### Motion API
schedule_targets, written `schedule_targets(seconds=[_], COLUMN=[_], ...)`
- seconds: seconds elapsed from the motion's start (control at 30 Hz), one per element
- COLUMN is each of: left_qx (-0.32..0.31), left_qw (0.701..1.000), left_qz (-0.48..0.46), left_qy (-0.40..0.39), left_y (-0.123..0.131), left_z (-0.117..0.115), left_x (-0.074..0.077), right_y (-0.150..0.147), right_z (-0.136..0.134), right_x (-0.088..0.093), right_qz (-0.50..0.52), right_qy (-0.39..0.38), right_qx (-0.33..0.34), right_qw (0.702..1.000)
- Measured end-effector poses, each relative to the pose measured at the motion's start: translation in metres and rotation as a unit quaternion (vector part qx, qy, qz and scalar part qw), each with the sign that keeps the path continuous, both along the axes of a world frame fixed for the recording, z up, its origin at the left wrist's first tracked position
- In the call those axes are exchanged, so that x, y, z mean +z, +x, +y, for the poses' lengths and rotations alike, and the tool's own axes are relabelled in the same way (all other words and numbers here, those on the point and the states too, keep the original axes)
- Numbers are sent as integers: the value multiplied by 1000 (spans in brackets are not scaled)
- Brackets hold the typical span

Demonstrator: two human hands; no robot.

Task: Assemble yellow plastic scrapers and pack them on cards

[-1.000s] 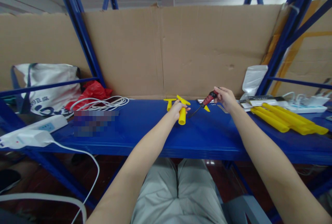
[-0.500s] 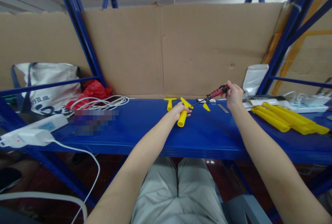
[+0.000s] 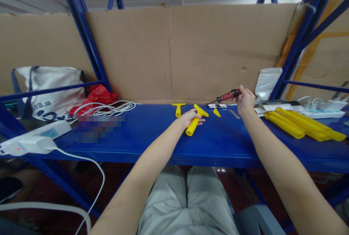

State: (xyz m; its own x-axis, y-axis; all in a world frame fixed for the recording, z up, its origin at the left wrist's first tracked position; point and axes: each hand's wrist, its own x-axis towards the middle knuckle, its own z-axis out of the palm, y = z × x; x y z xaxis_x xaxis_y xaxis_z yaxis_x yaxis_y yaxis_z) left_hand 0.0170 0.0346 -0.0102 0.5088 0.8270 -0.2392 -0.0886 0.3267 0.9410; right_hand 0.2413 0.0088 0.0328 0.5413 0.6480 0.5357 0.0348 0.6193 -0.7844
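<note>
My left hand [image 3: 190,118] is closed around a yellow T-shaped handle [image 3: 192,126], its round end tilted toward me and its wide head pointing away. In my right hand [image 3: 244,100] is a red and black screwdriver [image 3: 227,96], gripped by its rear end. The dark shaft points left and down to the head of the handle; whether the tip touches it I cannot tell. Behind my left hand lies a second yellow T-shaped piece [image 3: 178,109]. A small yellow triangular piece [image 3: 216,112] and a thin grey strip [image 3: 234,114] rest on the blue table [image 3: 152,133].
Several yellow tubes [image 3: 305,124] lie at the right beside a white power strip [image 3: 324,113]. Coiled white cable [image 3: 117,108], a red bag [image 3: 99,95] and a cloth bag [image 3: 57,91] sit at the left. Cardboard [image 3: 131,53] stands behind the table.
The handle in my left hand has turned, its head shifting right and slightly toward me. The screwdriver has stayed nearly in place, still in my right hand.
</note>
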Motion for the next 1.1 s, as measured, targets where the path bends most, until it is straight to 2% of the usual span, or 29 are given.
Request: schedule_targets(seconds=[0.57,0.87,1.1], left_qx=[-26,-26,-36], left_qw=[1000,1000,999], left_qz=[-9,-6,-15], left_qy=[6,2,13], left_y=[0,0,1], left_z=[-1,-6,-4], left_x=[2,4,4], right_y=[1,4,1], right_z=[1,4,3], right_x=[-2,-5,-3], right_qz=[1,-35,-7], right_qy=[13,5,9], right_qx=[-12,-32,-39], right_qw=[1000,999,999])
